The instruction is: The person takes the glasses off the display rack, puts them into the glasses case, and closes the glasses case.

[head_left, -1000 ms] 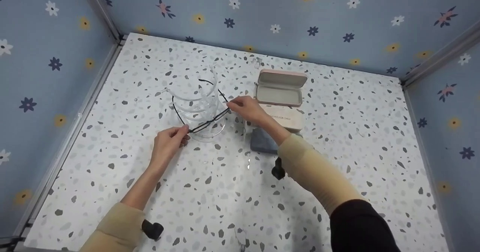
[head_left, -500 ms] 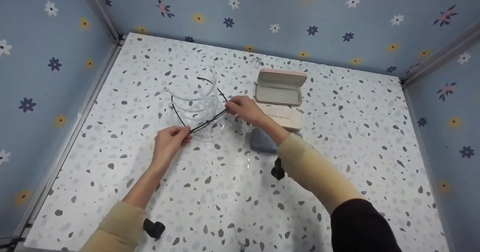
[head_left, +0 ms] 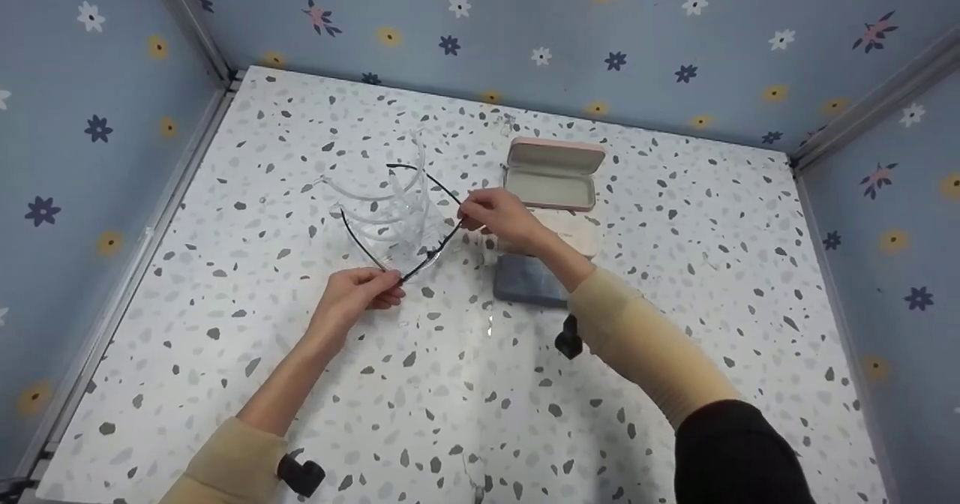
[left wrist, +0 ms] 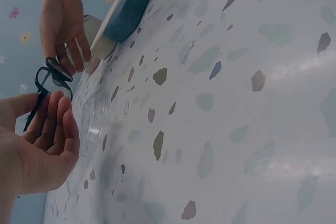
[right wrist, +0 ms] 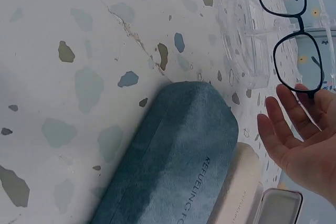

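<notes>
Black-framed eyeglasses are held by both hands, one at each end of the front, with the temples spread and pointing away from me. My left hand pinches the left hinge corner between thumb and fingers. At the other corner, my right hand pinches the frame near the hinge. Behind and below the glasses stands a clear plastic display stand with curved arms; the glasses overlap it in the head view. In the right wrist view the stand's round clear base rests on the table, below the lenses.
Right of the stand, an open pink glasses case lies at the back. In front of it are a closed cream case, partly behind my right hand, and a closed blue case. Flower-patterned walls enclose the speckled table.
Both hands have drawn the glasses slightly toward me and to the right, off their earlier place over the stand's arms. The front now tilts more steeply. The head view has shifted a little.
</notes>
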Available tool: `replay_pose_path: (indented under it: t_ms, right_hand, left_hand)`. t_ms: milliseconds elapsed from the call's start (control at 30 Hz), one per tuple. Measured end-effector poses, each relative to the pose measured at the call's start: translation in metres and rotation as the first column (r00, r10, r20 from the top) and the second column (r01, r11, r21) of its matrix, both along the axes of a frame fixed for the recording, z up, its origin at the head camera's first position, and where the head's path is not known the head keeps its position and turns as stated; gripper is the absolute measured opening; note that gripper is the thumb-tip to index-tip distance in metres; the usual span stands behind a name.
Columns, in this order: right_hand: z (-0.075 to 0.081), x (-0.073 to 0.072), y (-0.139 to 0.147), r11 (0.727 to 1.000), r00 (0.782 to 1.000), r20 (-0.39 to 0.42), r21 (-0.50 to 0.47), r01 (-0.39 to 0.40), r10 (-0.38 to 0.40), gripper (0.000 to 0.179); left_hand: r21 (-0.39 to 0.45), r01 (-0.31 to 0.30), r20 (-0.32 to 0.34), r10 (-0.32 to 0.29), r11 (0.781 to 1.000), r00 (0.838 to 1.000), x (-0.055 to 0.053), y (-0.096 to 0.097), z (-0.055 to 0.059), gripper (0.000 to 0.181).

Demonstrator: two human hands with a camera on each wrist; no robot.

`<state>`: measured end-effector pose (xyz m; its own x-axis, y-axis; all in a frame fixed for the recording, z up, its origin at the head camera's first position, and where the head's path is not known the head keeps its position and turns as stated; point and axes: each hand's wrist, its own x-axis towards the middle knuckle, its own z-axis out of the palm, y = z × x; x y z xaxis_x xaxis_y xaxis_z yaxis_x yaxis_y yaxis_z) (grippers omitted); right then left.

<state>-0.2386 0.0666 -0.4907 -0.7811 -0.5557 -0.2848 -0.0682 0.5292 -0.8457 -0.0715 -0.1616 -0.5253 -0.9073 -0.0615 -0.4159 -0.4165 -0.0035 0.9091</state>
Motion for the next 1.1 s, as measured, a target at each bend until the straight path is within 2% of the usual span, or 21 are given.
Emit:
replay_pose_path:
  t_ms: [133, 267, 533, 700, 833, 967, 1100]
  right_hand:
    - [0.004, -0.002, 0.016, 1.000, 1.000, 0.009, -0.004, -0.012, 0.012, 0.031]
    - [0.006, -0.005, 0.031, 1.000, 1.000, 0.021, -0.001, -0.007, 0.007, 0.031]
    - [0.011, -0.007, 0.059, 1.000, 1.000, 0.021, 0.006, 0.012, -0.012, 0.029]
    - [0.015, -0.008, 0.079, 0.999, 1.000, -0.005, 0.049, 0.019, -0.018, 0.030]
    - [0.018, -0.008, 0.094, 0.999, 1.000, -0.009, 0.044, 0.016, -0.016, 0.031]
    - [0.021, -0.006, 0.111, 0.999, 1.000, -0.002, 0.030, 0.020, -0.020, 0.031]
    - [0.025, -0.003, 0.130, 0.999, 0.999, 0.004, 0.035, 0.040, -0.040, 0.030]
  left_hand:
    - [0.037, 0.092, -0.008, -0.092, 0.995, 0.996, -0.002, 0.012, 0.000, 0.038]
    - [0.061, 0.149, -0.013, -0.148, 0.987, 0.989, -0.004, 0.025, 0.000, 0.038]
    - [0.110, 0.182, -0.006, -0.182, 0.977, 0.983, -0.009, 0.051, 0.001, 0.034]
    - [0.137, 0.220, 0.004, -0.223, 0.966, 0.975, -0.013, 0.068, 0.001, 0.035]
    - [0.145, 0.248, -0.003, -0.250, 0.958, 0.968, -0.017, 0.081, 0.002, 0.036]
    - [0.142, 0.279, -0.022, -0.279, 0.950, 0.960, -0.022, 0.090, 0.005, 0.037]
    - [0.093, 0.297, -0.026, -0.296, 0.950, 0.955, -0.029, 0.095, 0.009, 0.034]
